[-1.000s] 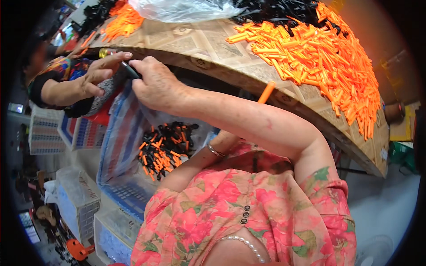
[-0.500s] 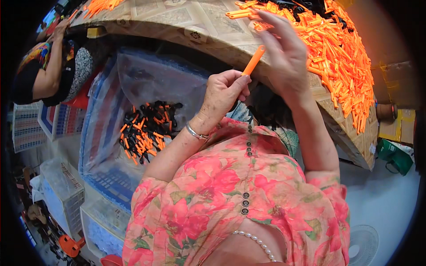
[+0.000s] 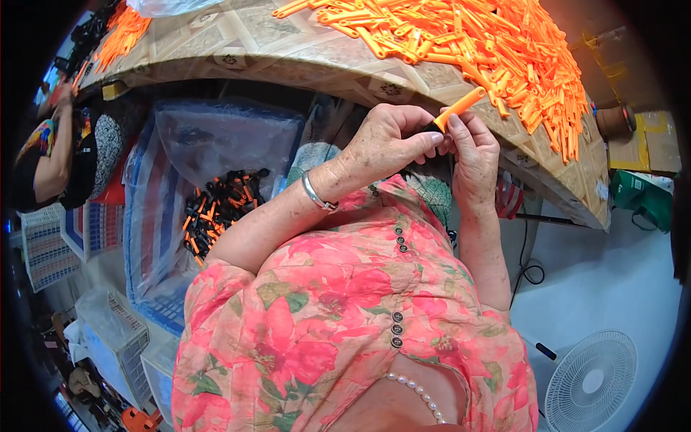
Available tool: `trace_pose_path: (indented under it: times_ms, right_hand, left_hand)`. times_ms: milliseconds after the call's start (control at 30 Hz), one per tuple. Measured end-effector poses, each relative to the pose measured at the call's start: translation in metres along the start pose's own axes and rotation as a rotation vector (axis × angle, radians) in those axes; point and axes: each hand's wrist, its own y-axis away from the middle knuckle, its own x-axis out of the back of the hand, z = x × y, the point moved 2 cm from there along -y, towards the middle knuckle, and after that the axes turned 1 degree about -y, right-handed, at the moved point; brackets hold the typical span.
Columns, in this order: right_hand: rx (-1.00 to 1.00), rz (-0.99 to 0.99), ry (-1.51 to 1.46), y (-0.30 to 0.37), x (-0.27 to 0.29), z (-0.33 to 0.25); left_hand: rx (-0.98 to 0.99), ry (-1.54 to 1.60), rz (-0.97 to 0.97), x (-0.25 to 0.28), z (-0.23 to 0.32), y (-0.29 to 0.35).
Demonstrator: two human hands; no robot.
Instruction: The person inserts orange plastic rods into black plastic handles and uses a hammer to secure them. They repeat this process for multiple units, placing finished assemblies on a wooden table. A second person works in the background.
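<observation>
My left hand (image 3: 399, 137) and my right hand (image 3: 473, 153) meet in front of my chest, near the table edge. An orange plastic handle (image 3: 462, 105), slim and hollow-looking, sticks up to the right between them. My right thumb and fingers pinch its lower part. A small black piece (image 3: 432, 128) shows at the handle's lower end, closed in my left thumb and forefinger; its shape is mostly covered. Beyond my hands, a large heap of loose orange handles (image 3: 533, 79) spreads over the table (image 3: 302, 50).
Left of me, a plastic-lined crate (image 3: 144, 216) holds black-and-orange pieces (image 3: 223, 205). Another person (image 3: 54, 155) works at the far left beside more orange handles (image 3: 124, 39). A white fan (image 3: 592, 381), a green bag (image 3: 642, 198) and cardboard boxes (image 3: 658, 137) are on the right.
My right hand has come down from the heap's edge and joined my left at the orange handle. The handle now leans further right. The view has shifted, bringing the fan more into sight.
</observation>
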Motion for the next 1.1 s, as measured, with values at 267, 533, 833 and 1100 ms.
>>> trace_pose_path:
  times_ms: [267,533,833,1100]
  right_hand:
    - [0.045,0.038,0.046,0.007,0.03,0.006]
    - [0.136,0.07,0.176,0.007,0.039,0.009]
    - [0.097,0.066,0.036,0.008,0.032,0.0]
    - [0.112,0.052,-0.007,0.005,0.023,0.0]
  left_hand:
    - [-0.014,-0.369,0.03,-0.022,-0.009,-0.014]
    - [0.046,-0.304,0.031,-0.031,-0.017,-0.017]
    - [-0.043,-0.137,-0.083,-0.025,-0.004,-0.012]
    - [-0.037,-0.202,-0.086,-0.016,0.003,-0.005]
